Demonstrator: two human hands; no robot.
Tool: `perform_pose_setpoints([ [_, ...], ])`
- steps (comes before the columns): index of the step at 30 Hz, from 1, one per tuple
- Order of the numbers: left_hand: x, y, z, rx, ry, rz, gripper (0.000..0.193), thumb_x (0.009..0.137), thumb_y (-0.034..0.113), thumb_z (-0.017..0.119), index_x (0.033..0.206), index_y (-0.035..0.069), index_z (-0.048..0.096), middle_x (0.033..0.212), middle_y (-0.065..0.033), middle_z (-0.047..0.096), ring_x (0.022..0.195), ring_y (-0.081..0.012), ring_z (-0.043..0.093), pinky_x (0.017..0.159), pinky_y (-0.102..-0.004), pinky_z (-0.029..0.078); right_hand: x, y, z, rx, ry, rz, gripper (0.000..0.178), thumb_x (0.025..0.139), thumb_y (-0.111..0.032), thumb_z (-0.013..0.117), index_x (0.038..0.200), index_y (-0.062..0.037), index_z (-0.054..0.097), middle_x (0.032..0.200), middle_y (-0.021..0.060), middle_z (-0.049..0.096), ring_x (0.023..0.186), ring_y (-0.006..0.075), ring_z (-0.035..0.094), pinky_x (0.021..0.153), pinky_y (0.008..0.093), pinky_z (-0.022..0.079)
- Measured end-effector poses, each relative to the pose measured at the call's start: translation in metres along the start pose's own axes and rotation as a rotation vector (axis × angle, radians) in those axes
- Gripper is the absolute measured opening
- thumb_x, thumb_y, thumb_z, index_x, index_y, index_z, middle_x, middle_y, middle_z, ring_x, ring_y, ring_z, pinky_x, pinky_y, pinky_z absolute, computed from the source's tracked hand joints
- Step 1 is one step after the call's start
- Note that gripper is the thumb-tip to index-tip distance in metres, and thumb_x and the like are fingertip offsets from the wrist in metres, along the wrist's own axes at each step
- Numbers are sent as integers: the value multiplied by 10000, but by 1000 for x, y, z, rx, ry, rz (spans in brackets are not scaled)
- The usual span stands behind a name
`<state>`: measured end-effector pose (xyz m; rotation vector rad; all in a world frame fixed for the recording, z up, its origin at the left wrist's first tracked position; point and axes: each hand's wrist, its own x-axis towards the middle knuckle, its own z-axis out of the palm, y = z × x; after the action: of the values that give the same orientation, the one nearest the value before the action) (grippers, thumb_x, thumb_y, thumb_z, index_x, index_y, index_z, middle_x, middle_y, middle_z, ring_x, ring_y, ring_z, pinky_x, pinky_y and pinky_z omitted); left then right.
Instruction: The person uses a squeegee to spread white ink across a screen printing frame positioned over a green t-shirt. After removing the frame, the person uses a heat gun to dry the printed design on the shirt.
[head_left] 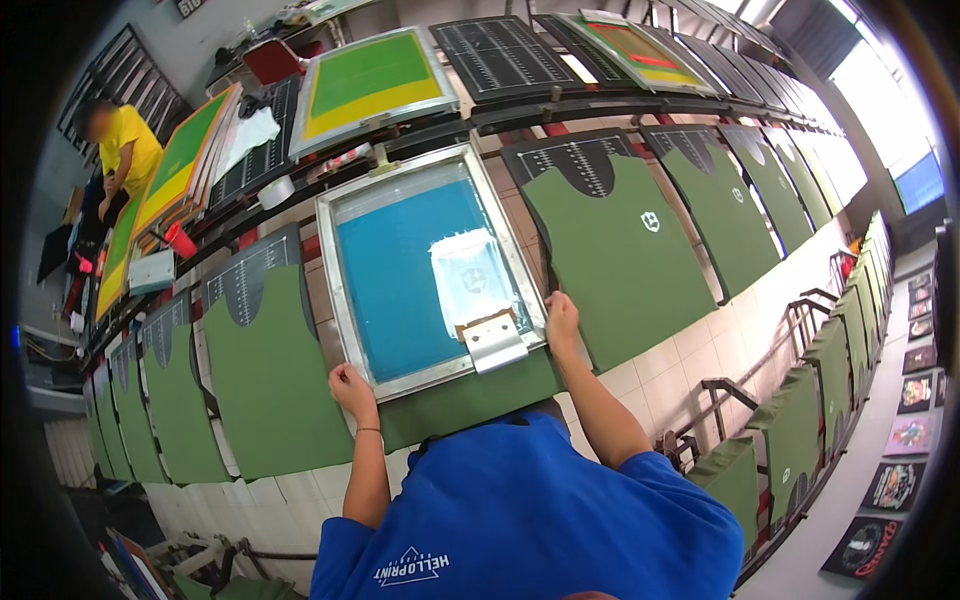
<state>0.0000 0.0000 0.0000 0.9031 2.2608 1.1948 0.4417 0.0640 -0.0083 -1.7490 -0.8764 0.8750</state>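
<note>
A screen printing frame (470,180) with silver metal sides and blue mesh lies over a green garment piece (470,403) on a board in front of me. My left hand (355,393) is closed at its near left corner, fingers pinched on the rim. On the right side, close to the near right corner, my right hand (562,322) is closed on the rim too. White ink (456,262) covers a patch of mesh around a small shield design. A squeegee with a silver holder (498,345) leans on the near rim, its blade side toward the ink.
Boards with green garment pieces (625,240) stand in a row on both sides, some bearing a white shield print. Behind are more screens (375,80), a tape roll (275,192) and a red cup (180,240). A person in yellow (130,145) is at the far left.
</note>
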Motion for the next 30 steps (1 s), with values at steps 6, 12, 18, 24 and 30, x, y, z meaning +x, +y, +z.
perform_pose_setpoints([
  [6,-78,69,2,-14,37,399,220,1002,207,564,1062,5,625,903,-92,646,874,-214,618,815,-361,496,-65,-73,-35,-451,-215,-592,349,886,-253,709,1127,-17,619,1114,171,648,1070,352,601,906,446,466],
  [12,-161,106,30,-329,-850,-271,198,1033,181,516,1048,28,641,914,-78,660,792,-166,661,703,-303,544,-92,-81,-32,-754,-573,-994,405,810,-173,684,1180,-43,586,1179,114,595,1058,308,575,902,437,453],
  [18,-195,98,69,-585,-1085,-795,213,1033,214,543,1065,16,617,926,-100,670,801,-208,682,720,-346,590,-81,-92,-15,-946,-668,-1007,391,662,-67,674,1044,-42,592,1001,97,591,962,278,583,830,405,476],
  [24,-202,77,121,-820,-868,-1013,350,1039,352,565,1025,6,612,900,-79,651,801,-200,662,738,-331,586,-29,-141,14,-911,-818,-858,292,711,-95,755,995,-42,714,989,126,654,997,321,634,873,420,535],
  [30,-205,84,121,-731,-847,-953,350,1022,372,599,970,26,606,876,-64,631,819,-192,645,739,-324,566,54,-173,72,-803,-665,-902,270,741,-51,675,1003,-80,734,984,157,672,957,358,650,868,456,536],
])
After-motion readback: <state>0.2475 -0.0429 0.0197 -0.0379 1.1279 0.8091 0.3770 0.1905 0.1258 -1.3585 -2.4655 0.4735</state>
